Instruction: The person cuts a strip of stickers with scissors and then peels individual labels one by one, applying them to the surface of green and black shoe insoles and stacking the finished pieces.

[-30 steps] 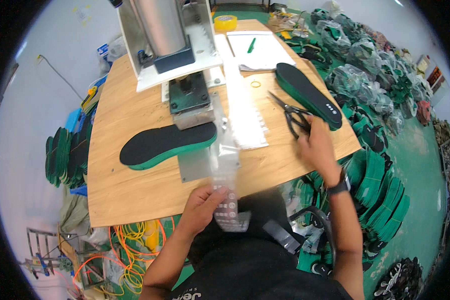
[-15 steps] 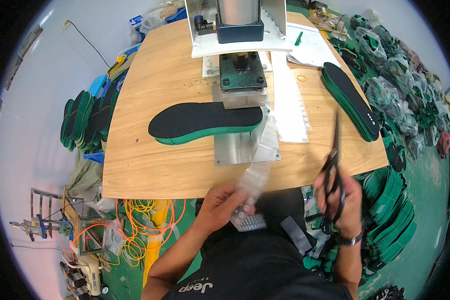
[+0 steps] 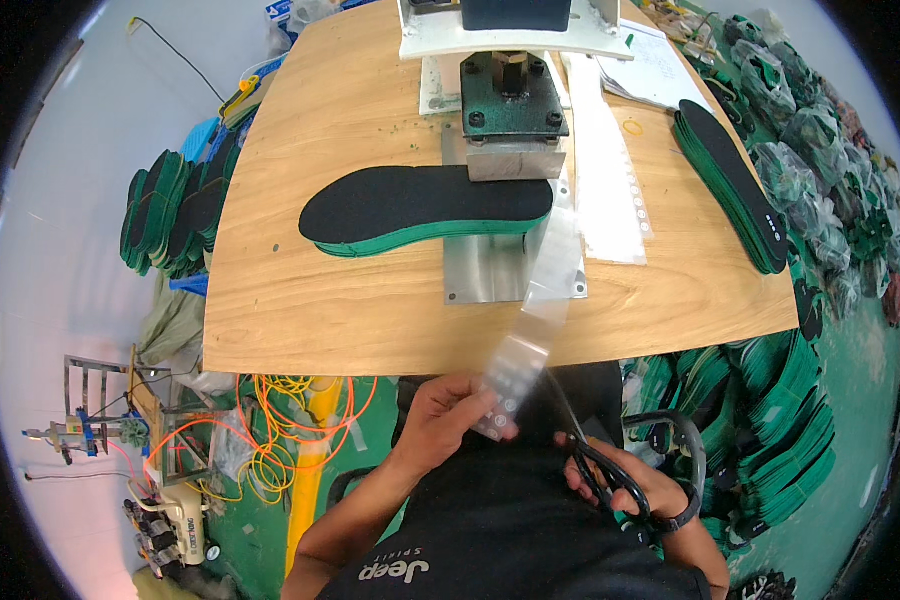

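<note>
My left hand pinches the near end of a clear plastic strip with small round prints. The strip runs up over the table edge toward the metal plate under the press. In my right hand, fingers sit in the black handles of a pair of scissors; their blades point up and left, close to the strip's near end. A black-topped stack of green insoles lies under the press block, toe to the left.
The press stands at the table's back. White strip sheets, a notepad and another insole stack lie to its right. Bagged bundles and green insoles fill the right floor; coiled hoses lie left.
My right hand has brought the scissors down and left, from beside the table edge to near the strip. My left hand still holds the strip. The whole view has shifted slightly.
</note>
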A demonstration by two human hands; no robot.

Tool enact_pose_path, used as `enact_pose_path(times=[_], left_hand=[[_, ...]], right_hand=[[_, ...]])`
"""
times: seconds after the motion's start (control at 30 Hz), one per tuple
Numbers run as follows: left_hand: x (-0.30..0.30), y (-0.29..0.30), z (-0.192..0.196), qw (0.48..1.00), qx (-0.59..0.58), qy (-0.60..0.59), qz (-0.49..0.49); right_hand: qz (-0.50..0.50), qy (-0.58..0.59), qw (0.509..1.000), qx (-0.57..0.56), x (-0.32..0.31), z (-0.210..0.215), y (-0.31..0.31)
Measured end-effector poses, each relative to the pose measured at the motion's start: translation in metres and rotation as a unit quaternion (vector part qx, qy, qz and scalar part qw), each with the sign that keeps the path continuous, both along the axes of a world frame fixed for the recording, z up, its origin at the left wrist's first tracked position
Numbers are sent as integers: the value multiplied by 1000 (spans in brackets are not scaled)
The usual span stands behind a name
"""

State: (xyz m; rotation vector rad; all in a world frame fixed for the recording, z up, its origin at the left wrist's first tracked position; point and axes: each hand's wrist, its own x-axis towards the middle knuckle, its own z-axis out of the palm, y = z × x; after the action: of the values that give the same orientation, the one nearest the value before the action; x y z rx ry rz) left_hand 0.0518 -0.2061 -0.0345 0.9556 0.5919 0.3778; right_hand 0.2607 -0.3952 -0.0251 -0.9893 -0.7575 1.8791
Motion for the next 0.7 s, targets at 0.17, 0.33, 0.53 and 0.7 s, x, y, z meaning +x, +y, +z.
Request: enact_pose_path(times=[0.17, 0.33, 0.53, 0.7], left_hand=[[1, -1, -4, 1000, 2, -8, -7], [4, -6, 1, 995, 38, 96, 11], [0, -9, -8, 997, 37, 59, 17], [-4, -9, -18, 996, 73, 52, 17]], right_hand=[[28, -15, 999, 8, 0, -9, 10], [49, -11, 999, 2, 1, -11, 13], [81, -54, 995, 32, -2, -14, 19], [98, -117, 987, 45, 0, -6, 26]])
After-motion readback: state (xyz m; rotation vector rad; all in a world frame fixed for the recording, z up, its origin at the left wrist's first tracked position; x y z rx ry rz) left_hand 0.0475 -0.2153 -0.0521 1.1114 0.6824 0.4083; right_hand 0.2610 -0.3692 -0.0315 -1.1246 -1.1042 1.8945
